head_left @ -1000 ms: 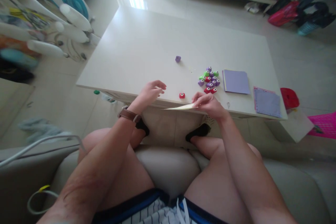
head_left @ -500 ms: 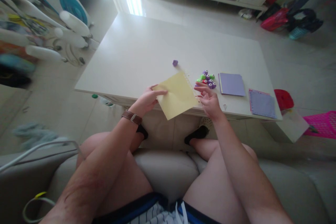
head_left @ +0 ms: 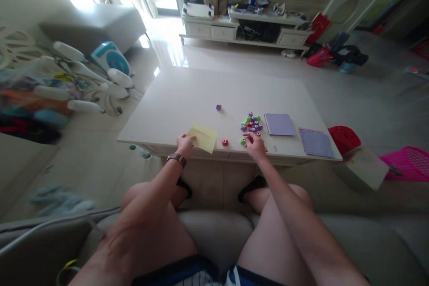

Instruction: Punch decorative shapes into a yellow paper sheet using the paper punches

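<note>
My left hand grips a yellow sheet of paper by its left edge, thumb on top. The sheet is tilted over the front edge of the white table. Over the table's front, my right hand has its fingers bent and slightly apart, with the tips at a small green craft punch; whether they touch it I cannot tell. Just beyond lies a cluster of small purple, green and red punches. A red punch sits between the two hands, and a lone purple one lies farther back.
Right of the cluster lies a stack of purple paper, and nearer the corner a purple sheet pack. A red stool and a pink basket stand beyond the table's right end. A white TV cabinet is across the floor.
My view has lifted, showing more of the room. The yellow paper has moved left and lower with my left hand, uncovering the red punch. My right hand has come down to the green punch.
</note>
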Available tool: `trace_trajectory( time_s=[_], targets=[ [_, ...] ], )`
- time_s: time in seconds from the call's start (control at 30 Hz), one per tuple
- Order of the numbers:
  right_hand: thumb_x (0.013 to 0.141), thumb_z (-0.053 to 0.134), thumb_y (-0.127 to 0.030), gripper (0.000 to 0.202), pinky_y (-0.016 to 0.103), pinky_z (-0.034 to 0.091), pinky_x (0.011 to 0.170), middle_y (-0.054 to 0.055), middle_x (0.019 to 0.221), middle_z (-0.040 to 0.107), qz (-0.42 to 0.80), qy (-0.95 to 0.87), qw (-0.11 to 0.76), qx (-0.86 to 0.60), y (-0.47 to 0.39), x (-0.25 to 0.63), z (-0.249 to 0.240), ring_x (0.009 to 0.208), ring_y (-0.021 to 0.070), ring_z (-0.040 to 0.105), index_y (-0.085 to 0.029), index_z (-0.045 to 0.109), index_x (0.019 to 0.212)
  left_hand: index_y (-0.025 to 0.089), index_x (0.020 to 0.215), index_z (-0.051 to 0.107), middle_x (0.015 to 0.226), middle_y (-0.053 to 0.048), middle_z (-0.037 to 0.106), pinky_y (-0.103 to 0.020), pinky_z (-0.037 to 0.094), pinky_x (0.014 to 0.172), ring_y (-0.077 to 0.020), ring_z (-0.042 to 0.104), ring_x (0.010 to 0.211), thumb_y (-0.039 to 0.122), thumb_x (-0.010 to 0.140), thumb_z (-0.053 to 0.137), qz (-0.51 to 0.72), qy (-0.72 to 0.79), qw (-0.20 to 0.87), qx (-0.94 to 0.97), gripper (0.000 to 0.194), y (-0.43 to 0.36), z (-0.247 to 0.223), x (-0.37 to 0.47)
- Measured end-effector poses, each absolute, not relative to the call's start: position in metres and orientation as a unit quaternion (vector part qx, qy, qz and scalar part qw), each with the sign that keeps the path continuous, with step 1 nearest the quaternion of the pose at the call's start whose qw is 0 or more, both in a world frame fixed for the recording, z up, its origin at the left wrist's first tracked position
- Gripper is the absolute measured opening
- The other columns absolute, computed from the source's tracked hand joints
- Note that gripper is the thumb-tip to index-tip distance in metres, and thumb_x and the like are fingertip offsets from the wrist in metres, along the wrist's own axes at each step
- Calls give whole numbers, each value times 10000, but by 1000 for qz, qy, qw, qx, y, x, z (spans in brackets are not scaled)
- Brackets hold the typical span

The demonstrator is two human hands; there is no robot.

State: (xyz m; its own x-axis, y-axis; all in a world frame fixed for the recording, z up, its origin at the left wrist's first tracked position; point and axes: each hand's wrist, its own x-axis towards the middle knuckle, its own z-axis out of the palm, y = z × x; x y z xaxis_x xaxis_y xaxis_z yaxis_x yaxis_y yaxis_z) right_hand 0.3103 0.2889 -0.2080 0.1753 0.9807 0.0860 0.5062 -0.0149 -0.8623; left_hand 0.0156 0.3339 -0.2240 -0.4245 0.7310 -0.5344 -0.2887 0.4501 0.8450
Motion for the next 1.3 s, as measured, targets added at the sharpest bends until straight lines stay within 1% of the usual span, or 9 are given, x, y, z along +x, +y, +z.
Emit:
trace_trajectory(
  time_s=[0.13, 0.23, 0.4, 0.57, 0.73, 0.9, 1.07, 1.13, 1.3],
  targets=[
    [804, 740, -210, 103, 302, 565, 708, 38, 792, 724, 376, -573, 311, -658, 278, 299, -199, 697, 166, 672, -182, 705, 896, 186, 846, 582, 828, -39, 692, -214, 448, 568, -148, 655, 693, 90, 584, 732, 507, 657, 529, 176, 317, 316, -217, 13],
    [864, 779, -303, 162, 297, 571, 627, 68, 765, 740, 539, -499, 257, -628, 274, 274, -200, 631, 174, 684, -169, 692, 840, 207, 864, 590, 895, -47, 720, -241, 519, 629, -170, 698, 774, 99, 603, 719, 517, 623, 558, 183, 310, 308, -204, 10],
    [994, 643, -429, 335, 281, 571, 660, 134, 864, 782, 640, -425, 307, -562, 286, 231, -206, 659, 161, 693, -152, 687, 810, 222, 818, 618, 933, -79, 730, -320, 580, 688, -219, 712, 837, 91, 619, 713, 510, 568, 618, 189, 257, 310, -188, 10],
    [1041, 479, -393, 354, 294, 530, 658, 84, 788, 742, 543, -488, 338, -594, 313, 233, -211, 630, 163, 639, -176, 675, 841, 220, 795, 572, 882, -47, 708, -284, 536, 648, -181, 674, 763, 96, 616, 691, 518, 598, 582, 188, 248, 333, -198, 16],
    [895, 661, -222, 75, 319, 510, 871, 81, 974, 718, 274, -663, 252, -649, 334, 260, -229, 887, 193, 654, -175, 707, 931, 214, 836, 526, 838, 4, 664, -228, 472, 620, -124, 622, 701, 118, 601, 678, 515, 630, 557, 166, 295, 354, -225, 17],
    [872, 576, -87, 222, 349, 478, 1013, 115, 1105, 694, 269, -711, 185, -623, 342, 270, -234, 1077, 225, 633, -160, 708, 1034, 227, 947, 521, 925, -1, 654, -240, 448, 620, -142, 627, 753, 168, 628, 694, 487, 666, 523, 212, 368, 351, -244, 11],
    [823, 610, -63, 297, 380, 477, 1038, 115, 1138, 688, 298, -744, 164, -576, 335, 267, -224, 1109, 252, 626, -173, 703, 1083, 224, 1102, 566, 1205, -79, 577, -366, 531, 938, -201, 607, 1055, 150, 627, 784, 447, 751, 366, 320, 527, 341, -246, 4],
    [831, 639, -89, 288, 393, 478, 1043, 112, 1134, 690, 296, -753, 162, -565, 331, 265, -221, 1114, 260, 626, -183, 700, 1096, 220, 1090, 613, 1219, -85, 599, -387, 533, 980, -209, 622, 1070, 163, 664, 782, 456, 723, 340, 393, 462, 341, -241, 7],
    [837, 669, -88, 263, 388, 478, 1040, 102, 1130, 694, 292, -761, 136, -563, 326, 264, -219, 1114, 258, 634, -190, 698, 1077, 200, 837, 747, 820, -66, 750, -376, 595, 763, -228, 707, 762, 260, 746, 783, 343, 508, 559, 559, 115, 331, -226, 21]
  ],
)
